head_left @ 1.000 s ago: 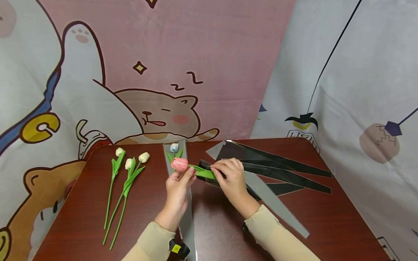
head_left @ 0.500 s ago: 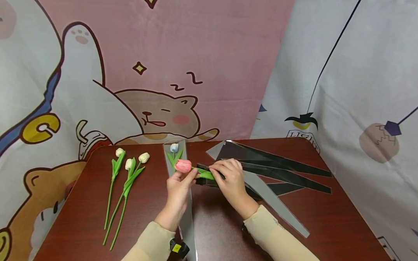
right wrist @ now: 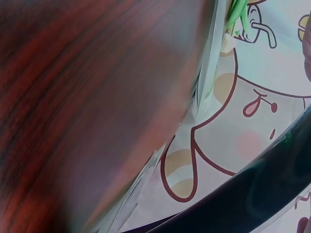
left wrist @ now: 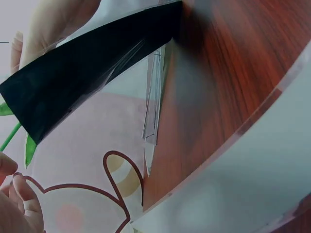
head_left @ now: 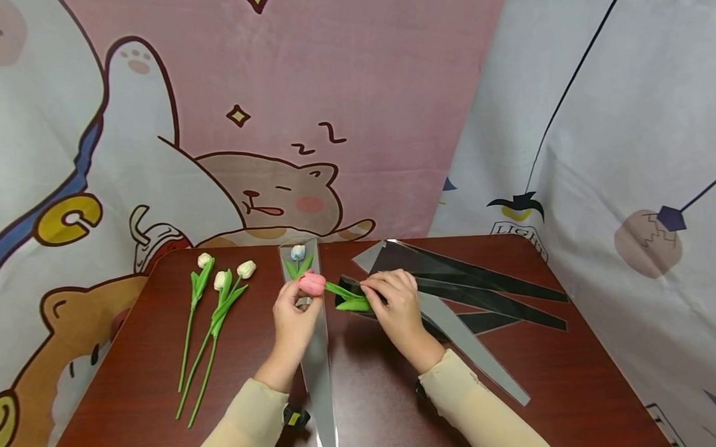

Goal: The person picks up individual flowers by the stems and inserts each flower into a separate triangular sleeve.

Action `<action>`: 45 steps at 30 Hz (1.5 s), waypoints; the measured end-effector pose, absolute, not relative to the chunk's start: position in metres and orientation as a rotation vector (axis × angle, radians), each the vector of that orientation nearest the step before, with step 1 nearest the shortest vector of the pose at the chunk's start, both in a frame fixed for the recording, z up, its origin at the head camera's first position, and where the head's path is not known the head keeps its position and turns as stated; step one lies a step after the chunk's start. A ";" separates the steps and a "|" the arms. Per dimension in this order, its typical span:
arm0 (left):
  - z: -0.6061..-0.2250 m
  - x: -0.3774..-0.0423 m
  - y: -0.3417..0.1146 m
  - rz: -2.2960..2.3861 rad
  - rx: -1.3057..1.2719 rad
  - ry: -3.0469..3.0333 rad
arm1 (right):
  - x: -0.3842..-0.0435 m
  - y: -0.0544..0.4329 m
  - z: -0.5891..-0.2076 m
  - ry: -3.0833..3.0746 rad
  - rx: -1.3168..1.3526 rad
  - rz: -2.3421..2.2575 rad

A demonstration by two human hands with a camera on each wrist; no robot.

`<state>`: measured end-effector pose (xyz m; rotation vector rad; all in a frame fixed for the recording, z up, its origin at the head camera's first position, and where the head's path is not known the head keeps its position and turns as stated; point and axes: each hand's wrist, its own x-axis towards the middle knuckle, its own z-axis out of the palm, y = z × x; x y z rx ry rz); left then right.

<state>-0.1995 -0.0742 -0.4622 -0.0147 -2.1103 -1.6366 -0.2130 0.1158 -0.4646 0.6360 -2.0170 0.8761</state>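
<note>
My left hand [head_left: 295, 326] holds a pink artificial tulip [head_left: 312, 283] by its bloom, thumb and fingers on either side. The tulip's green leaves reach into the mouth of a black flower sleeve with clear edges [left wrist: 77, 82]. My right hand [head_left: 396, 308] pinches this sleeve near its mouth, and the lower stem is hidden. In the left wrist view the left fingers [left wrist: 26, 201] are near the stem at the lower left. Beneath the left hand, a grey sleeve [head_left: 322, 398] with a blue tulip [head_left: 298, 253] in it lies on the table.
Several white tulips [head_left: 247, 270] with green stems lie at the left of the brown table [head_left: 130, 367]. At the right are several flat black sleeves [head_left: 486, 271] and a grey sleeve [head_left: 477, 351], overlapping. A printed cloth [head_left: 357, 63] hangs behind the table.
My left hand has shifted from the stem below the pink bloom to the bloom itself. The bloom has moved slightly right overall. My right hand stays at the black sleeve.
</note>
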 end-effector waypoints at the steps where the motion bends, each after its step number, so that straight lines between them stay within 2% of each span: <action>1: -0.462 -0.199 -0.075 -1.652 -0.014 -2.097 | -0.213 0.116 -0.464 -2.019 0.633 0.875; 7: -0.455 -0.193 -0.077 -1.839 -0.053 -1.960 | -0.213 0.119 -0.463 -2.043 0.616 0.869; 17: -0.429 -0.174 -0.077 -1.723 -0.092 -1.982 | -0.213 0.120 -0.462 -2.044 0.604 0.864; 45: -0.440 -0.168 -0.073 -1.679 -0.197 -2.078 | -0.216 0.121 -0.460 -2.008 0.606 0.867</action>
